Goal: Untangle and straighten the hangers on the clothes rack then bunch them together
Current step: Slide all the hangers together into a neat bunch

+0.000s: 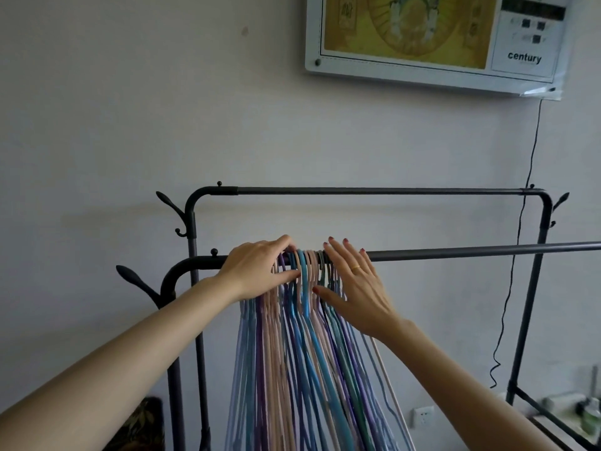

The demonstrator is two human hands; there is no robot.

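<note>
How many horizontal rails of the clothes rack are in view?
2: the front rail carrying the hangers, and the bare back rail nearer the wall. Lower bars may be hidden.

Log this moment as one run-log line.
hangers: bunched on front rail | left hand: pressing bunch | right hand: open, pressing opposite side | phase: bunching

Lower ends of the hangers (302, 369) and rack (455, 252) past the frame edges, wall panel (432, 37) top likewise.
</note>
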